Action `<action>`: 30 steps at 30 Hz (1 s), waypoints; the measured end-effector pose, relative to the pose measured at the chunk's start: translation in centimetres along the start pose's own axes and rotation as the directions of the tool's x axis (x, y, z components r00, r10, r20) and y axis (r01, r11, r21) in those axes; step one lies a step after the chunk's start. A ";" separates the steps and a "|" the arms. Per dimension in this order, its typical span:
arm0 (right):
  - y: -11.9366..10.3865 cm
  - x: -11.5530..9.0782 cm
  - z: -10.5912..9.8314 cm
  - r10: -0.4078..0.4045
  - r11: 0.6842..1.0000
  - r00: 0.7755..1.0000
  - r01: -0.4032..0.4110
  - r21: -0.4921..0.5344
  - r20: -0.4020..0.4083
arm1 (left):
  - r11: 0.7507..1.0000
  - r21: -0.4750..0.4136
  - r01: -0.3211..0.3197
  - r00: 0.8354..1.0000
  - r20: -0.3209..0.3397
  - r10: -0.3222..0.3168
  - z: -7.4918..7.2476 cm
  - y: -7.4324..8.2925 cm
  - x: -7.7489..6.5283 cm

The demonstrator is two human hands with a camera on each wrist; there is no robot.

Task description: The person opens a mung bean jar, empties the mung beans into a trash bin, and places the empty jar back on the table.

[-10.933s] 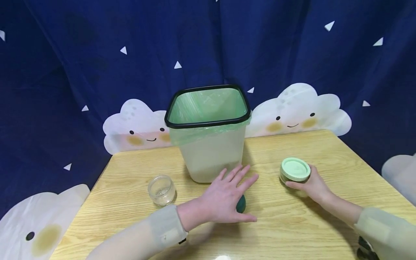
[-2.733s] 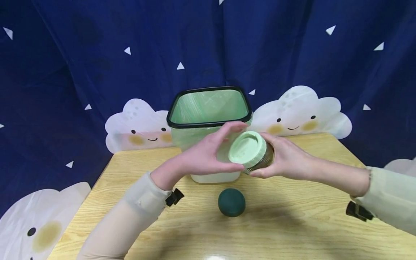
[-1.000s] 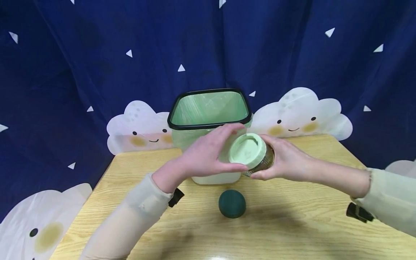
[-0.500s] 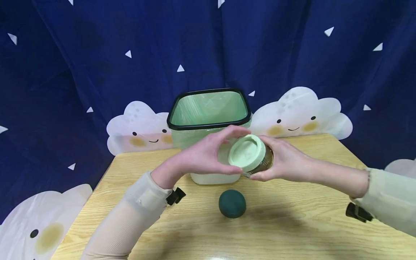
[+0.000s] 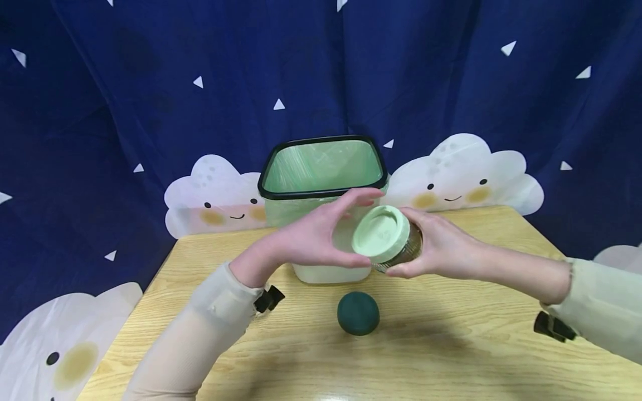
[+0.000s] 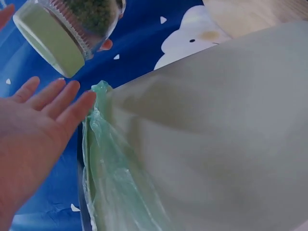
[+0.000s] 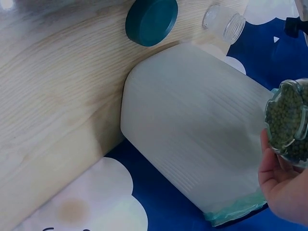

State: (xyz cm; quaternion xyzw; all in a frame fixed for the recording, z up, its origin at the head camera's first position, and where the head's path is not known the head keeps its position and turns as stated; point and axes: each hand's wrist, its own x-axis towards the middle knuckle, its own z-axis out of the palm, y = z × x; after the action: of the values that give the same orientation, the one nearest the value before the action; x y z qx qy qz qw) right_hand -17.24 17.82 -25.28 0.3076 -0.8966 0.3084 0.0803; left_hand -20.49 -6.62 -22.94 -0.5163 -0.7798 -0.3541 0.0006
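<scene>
My right hand (image 5: 443,245) grips a glass jar (image 5: 408,248) by its body, above the table in front of the bin. Small round green beans (image 7: 288,110) fill the jar, which is tilted so that its pale green lid (image 5: 381,234) faces left. Around the lid, my left hand (image 5: 311,236) is spread with thumb below and fingers above. The left wrist view shows its fingers (image 6: 62,103) straight and apart from the lid. A dark green round piece, like a lid (image 5: 358,313), lies on the table below the hands.
Behind the hands stands a pale bin (image 5: 333,274) with a black rim and green liner bag. A small clear glass jar (image 7: 224,24) stands on the wooden table (image 5: 451,356), hidden behind my left arm in the head view. A blue curtain (image 5: 321,67) hangs behind.
Since the oldest frame, my right hand has lifted the jar and brought it left to the middle. My left hand has moved from above the dark green piece to the lid, shifting slightly lately.
</scene>
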 end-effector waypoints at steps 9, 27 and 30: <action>0.1 0.1 0.1 0.002 1.000 1.000 -0.002 -0.004 0.007 | 0.998 -0.058 -0.009 1.000 0.018 0.010 0.2 -0.4 0.2; 0.1 0.2 0.3 0.000 1.000 1.000 0.001 -0.019 0.004 | 0.935 0.307 0.179 0.981 -0.128 -0.146 1.0 1.4 0.0; 0.2 0.1 0.2 0.006 1.000 1.000 -0.006 -0.020 -0.001 | 0.973 0.204 0.113 0.992 -0.072 -0.100 0.5 1.1 -0.1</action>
State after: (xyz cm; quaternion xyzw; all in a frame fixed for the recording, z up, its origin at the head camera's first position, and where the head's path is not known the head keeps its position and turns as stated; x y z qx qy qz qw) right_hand -17.39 17.79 -25.49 0.3039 -0.9005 0.2999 0.0827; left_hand -19.39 -6.19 -22.70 -0.4598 -0.8386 -0.2861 0.0593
